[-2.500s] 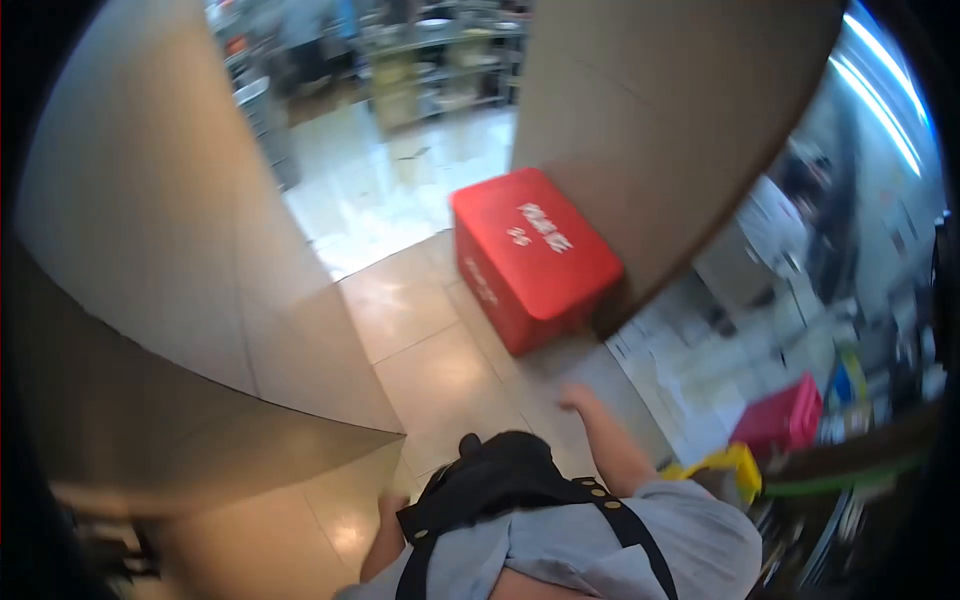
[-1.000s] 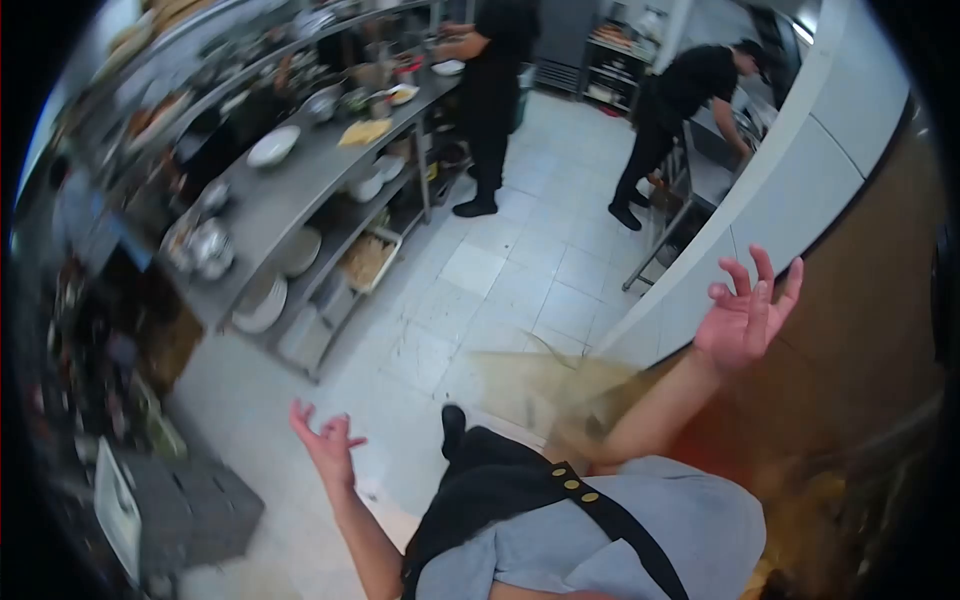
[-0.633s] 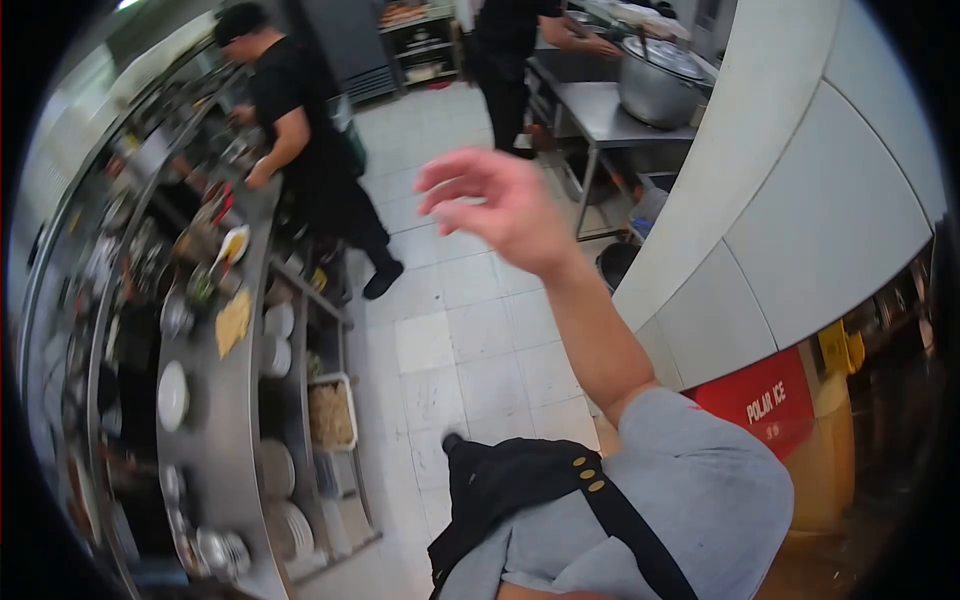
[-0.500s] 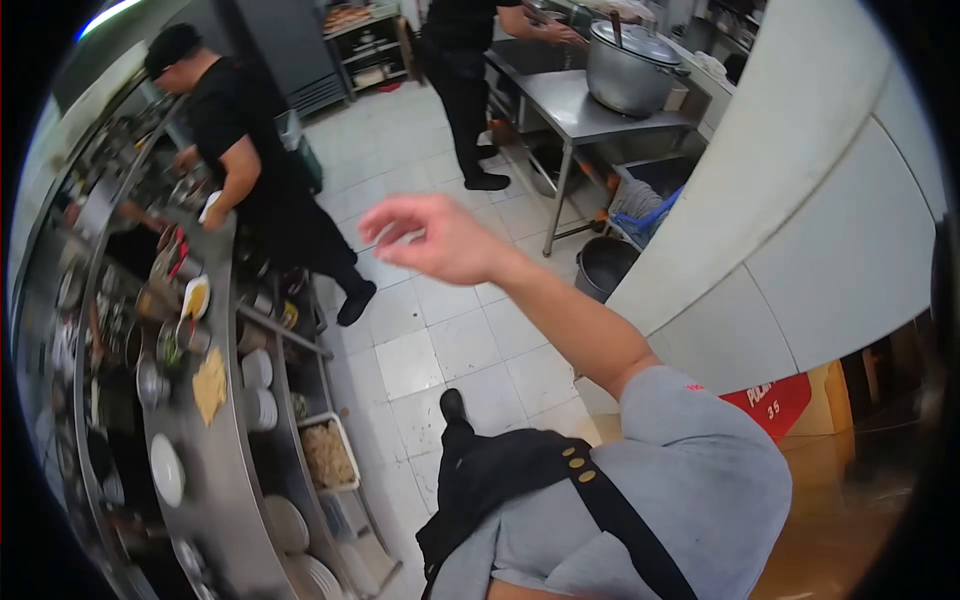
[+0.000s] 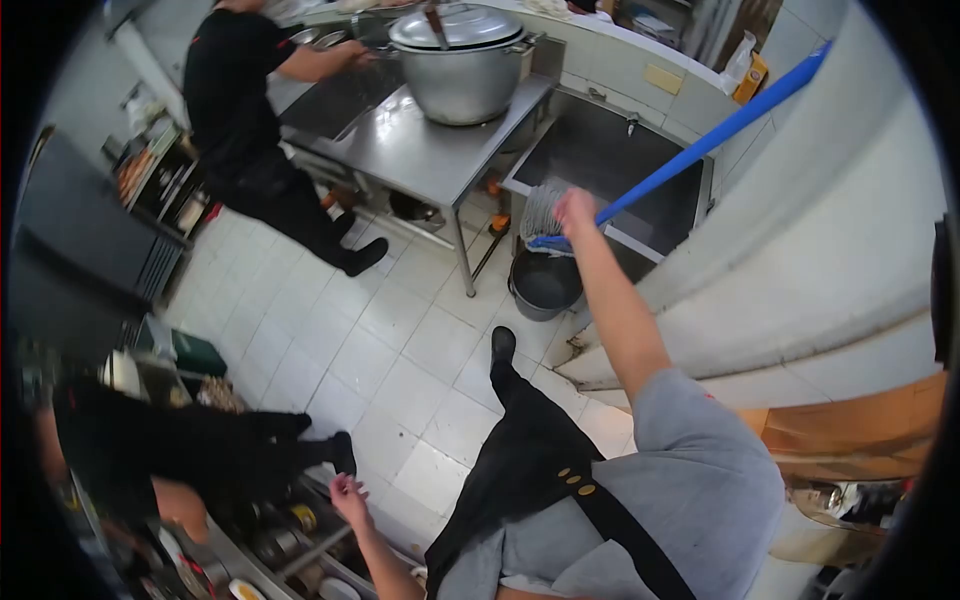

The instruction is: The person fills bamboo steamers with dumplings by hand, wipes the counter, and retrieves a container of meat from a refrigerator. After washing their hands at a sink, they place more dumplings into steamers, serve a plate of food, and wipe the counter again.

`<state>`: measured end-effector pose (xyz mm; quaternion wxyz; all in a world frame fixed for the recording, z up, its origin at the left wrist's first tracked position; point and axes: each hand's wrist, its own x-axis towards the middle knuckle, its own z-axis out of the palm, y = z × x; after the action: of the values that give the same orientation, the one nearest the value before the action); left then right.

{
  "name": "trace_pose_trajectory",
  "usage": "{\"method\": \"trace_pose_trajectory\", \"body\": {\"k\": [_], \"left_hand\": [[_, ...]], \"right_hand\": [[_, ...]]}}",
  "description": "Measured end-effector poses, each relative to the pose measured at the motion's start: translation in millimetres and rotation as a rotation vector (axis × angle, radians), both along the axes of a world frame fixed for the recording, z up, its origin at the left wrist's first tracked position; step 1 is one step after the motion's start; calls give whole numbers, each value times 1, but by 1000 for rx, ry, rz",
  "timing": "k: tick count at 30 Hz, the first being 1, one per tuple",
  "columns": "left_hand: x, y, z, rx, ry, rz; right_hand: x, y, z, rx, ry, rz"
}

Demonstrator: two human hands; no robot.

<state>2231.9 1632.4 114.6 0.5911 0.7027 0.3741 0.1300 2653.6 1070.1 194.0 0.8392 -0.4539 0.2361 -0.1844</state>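
Observation:
My right hand [image 5: 575, 213] reaches forward with its fingers curled around the lower part of a mop's blue handle [image 5: 715, 135], just above the head. The grey mop strands [image 5: 541, 212] lie at the near edge of a metal sink [image 5: 512, 180]. Right below the mop head stands a dark bucket [image 5: 546, 284] on the floor. At the lower left, my left hand [image 5: 349, 500] is held out low with loosely bent, parted fingers and nothing in it. It is nearest to the counter shelves and a co-worker's shoe.
A large lidded pot [image 5: 455, 85] stands on a steel table [image 5: 405, 150]. One person in black [image 5: 235, 100] works at the sink beside it. Another person in black [image 5: 150, 440] is at the left counter. A white curved wall [image 5: 800, 270] bounds the right side.
My view has turned right toward the sink. My right hand has gone from mid-air to the mop. My left hand has come into view.

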Motion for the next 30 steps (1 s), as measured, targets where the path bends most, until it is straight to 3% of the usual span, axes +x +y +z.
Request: {"method": "trace_pose_trajectory", "body": {"k": [1, 3, 5, 8, 10, 11, 12, 13, 15, 17, 20, 23, 24, 26, 27, 29, 30], "left_hand": [[42, -21, 8, -107, 52, -102], [91, -32, -24, -86, 147, -387], [119, -40, -59, -98, 284, -366], [177, -72, -35, -121, 461, -415], [234, -99, -9, -3, 514, -509], [264, -113, -3, 2, 467, -555], [301, -125, 5, -14, 466, -642], [342, -154, 14, -43, 457, -727], [431, -231, 42, -123, 339, -939], [505, -306, 41, -266, 173, -1158], [592, -435, 49, -460, 98, -1347], [663, -554, -4, -605, 106, -1559], [681, -599, -23, -606, 111, -1517], [718, -683, -51, -877, 185, -1498], [727, -724, -46, -921, 335, -1388], [736, -796, -48, -1029, 663, -1398], [732, -832, -64, -1030, 539, -1437]], "right_hand": [[43, -27, 0, 12, 66, -44], [121, -81, -4, 34, 125, -110], [196, -139, -10, -228, 384, -75], [260, -225, -25, -383, 434, 19], [269, -279, -25, -418, 691, -353], [260, -292, -35, -665, 742, -788], [263, -326, -83, -514, 697, -965], [256, -336, -102, -520, 718, -991], [240, -344, -126, -256, 618, -710], [252, -346, -151, 95, 347, -772], [281, -359, -183, 269, 114, -766], [303, -383, -221, 302, 46, -668], [306, -380, -216, 306, 46, -693], [317, -365, -185, -49, 546, -879], [322, -369, -204, -38, 555, -898], [317, -392, -245, -454, 435, -761], [307, -392, -227, -385, 438, -611]]}}
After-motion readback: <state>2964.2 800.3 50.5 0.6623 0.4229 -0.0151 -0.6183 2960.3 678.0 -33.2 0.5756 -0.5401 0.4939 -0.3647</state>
